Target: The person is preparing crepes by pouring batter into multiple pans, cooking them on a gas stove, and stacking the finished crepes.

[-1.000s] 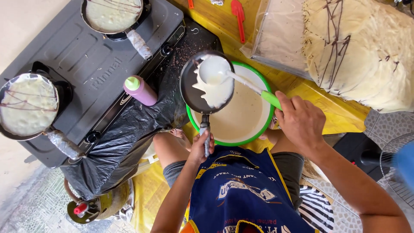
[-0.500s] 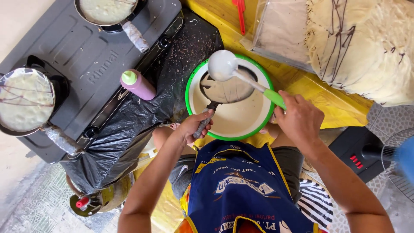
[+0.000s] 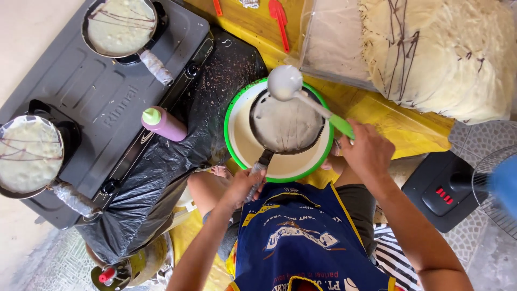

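My left hand grips the handle of a small dark pan, held level over a green-rimmed bowl of pale batter. A thin layer of batter coats the pan's whole inside. My right hand holds a ladle by its green handle, the white cup raised above the bowl's far rim.
A grey two-burner stove at left carries two pans of crepe batter with dark drizzle. A purple squeeze bottle lies on black plastic. Stacked crepes fill a clear bag at upper right. A fan stands at right.
The pan was tilted with a blob of batter in it; now it is level and coated all over. The ladle has lifted away from the pan toward the bowl's far rim.
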